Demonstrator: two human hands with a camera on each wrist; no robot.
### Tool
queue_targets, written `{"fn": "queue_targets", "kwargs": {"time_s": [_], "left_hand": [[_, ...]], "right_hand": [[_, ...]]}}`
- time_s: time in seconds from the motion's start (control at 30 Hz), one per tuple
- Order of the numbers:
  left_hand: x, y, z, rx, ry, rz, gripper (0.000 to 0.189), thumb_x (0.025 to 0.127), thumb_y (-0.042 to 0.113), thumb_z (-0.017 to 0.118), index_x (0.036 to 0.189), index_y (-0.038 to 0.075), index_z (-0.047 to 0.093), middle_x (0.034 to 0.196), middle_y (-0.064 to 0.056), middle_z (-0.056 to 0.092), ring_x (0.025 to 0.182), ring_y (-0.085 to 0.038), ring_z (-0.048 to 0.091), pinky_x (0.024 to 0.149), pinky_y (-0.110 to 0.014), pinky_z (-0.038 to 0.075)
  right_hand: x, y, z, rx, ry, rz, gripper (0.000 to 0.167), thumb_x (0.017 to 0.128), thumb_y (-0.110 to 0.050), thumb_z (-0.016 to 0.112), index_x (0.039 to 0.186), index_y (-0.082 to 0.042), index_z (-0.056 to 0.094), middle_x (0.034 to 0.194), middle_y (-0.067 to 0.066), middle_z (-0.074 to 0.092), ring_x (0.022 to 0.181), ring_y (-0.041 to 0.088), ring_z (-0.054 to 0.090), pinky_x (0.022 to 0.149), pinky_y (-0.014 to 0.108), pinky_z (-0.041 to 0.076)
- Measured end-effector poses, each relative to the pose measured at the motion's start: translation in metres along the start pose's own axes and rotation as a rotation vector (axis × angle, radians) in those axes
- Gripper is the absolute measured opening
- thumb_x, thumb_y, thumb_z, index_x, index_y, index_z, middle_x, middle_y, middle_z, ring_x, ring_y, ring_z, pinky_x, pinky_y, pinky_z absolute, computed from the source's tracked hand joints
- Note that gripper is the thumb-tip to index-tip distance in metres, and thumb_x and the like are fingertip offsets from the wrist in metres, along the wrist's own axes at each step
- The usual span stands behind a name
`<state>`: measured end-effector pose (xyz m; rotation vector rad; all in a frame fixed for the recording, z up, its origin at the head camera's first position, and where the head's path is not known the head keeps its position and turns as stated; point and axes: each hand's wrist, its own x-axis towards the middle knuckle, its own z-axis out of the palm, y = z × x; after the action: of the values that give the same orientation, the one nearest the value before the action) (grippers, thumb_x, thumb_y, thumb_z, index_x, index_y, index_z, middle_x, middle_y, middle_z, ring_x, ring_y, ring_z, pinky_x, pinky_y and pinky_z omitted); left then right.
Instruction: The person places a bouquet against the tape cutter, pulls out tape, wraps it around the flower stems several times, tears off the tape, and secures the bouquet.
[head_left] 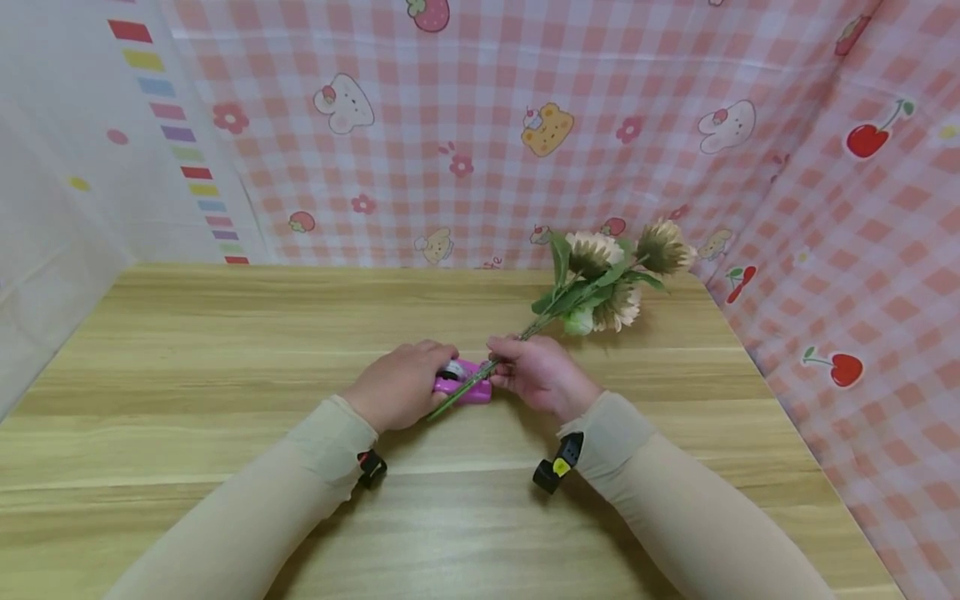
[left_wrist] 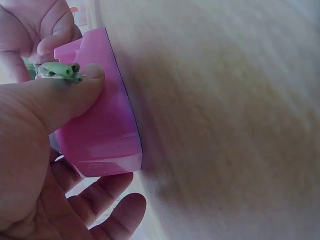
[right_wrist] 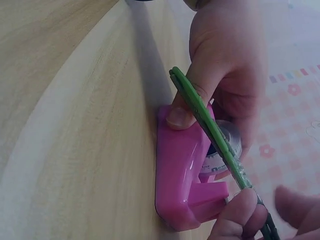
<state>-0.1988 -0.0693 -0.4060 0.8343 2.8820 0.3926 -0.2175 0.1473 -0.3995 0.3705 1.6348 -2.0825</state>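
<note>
My left hand (head_left: pixel 401 385) holds a pink tape dispenser (head_left: pixel 480 396) down on the wooden table. Its thumb presses the dispenser's side in the left wrist view, with the other fingers round the far side. A roll of clear tape (right_wrist: pixel 232 135) sits in the dispenser. My right hand (head_left: pixel 546 377) pinches a bunch of artificial flowers (head_left: pixel 618 308) by its green stems (right_wrist: pixel 212 127). The stems slant across the dispenser, their cut ends (left_wrist: pixel 67 71) beside my left thumb. Something shiny, like clear tape, shows on the stems near the right fingertips.
The wooden table (head_left: pixel 225 350) stretches out around both hands. Pink checked cloth (head_left: pixel 450 108) with cartoon prints hangs behind it and along the right side. White cloth (head_left: pixel 60 183) hangs at the left. The flower heads reach toward the back right, near the cloth.
</note>
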Motion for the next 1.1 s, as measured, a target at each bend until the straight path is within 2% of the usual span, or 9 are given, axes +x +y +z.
{"fn": "queue_targets", "kwargs": {"time_s": [0.17,0.5,0.7,0.9,1.1], "left_hand": [[-0.001,0.001,0.0,0.006,-0.003,-0.002,0.06,0.101,0.031,0.072,0.152,0.007,0.053,0.154,-0.013,0.057,0.138,-0.037,0.058,0.118,-0.05,0.049],[-0.001,0.002,-0.002,-0.003,-0.02,-0.015,0.062,0.101,0.031,0.072,0.154,0.007,0.051,0.157,-0.012,0.055,0.142,-0.036,0.055,0.121,-0.05,0.046],[0.0,0.0,0.0,-0.001,-0.011,-0.006,0.062,0.101,0.031,0.072,0.153,0.007,0.051,0.156,-0.013,0.056,0.141,-0.036,0.056,0.12,-0.05,0.046],[-0.001,0.0,0.0,0.002,-0.009,-0.004,0.062,0.101,0.031,0.071,0.153,0.006,0.051,0.155,-0.013,0.056,0.141,-0.036,0.056,0.12,-0.051,0.046],[0.0,0.0,0.0,0.002,-0.007,0.002,0.06,0.101,0.031,0.072,0.152,0.007,0.052,0.154,-0.013,0.057,0.14,-0.036,0.057,0.12,-0.05,0.046]], "right_hand": [[0.001,-0.001,0.002,-0.015,0.042,-0.002,0.025,0.101,0.001,0.063,0.088,-0.012,0.046,0.073,0.002,0.064,0.059,0.009,0.061,0.058,0.019,0.058],[-0.001,0.001,0.003,-0.01,0.053,-0.044,0.025,0.098,0.01,0.059,0.097,-0.01,0.044,0.074,0.003,0.063,0.062,0.011,0.063,0.059,0.019,0.058],[0.0,0.004,0.001,-0.021,0.049,-0.054,0.022,0.1,0.01,0.056,0.097,-0.009,0.045,0.072,0.003,0.062,0.066,0.011,0.062,0.063,0.02,0.059],[0.0,0.005,-0.002,-0.023,0.046,-0.04,0.021,0.1,0.009,0.057,0.105,-0.008,0.046,0.079,0.005,0.066,0.069,0.013,0.066,0.066,0.021,0.06],[0.001,0.005,-0.008,-0.078,-0.008,-0.007,0.016,0.102,0.004,0.058,0.11,-0.008,0.049,0.079,0.004,0.068,0.066,0.014,0.064,0.064,0.025,0.061]]}}
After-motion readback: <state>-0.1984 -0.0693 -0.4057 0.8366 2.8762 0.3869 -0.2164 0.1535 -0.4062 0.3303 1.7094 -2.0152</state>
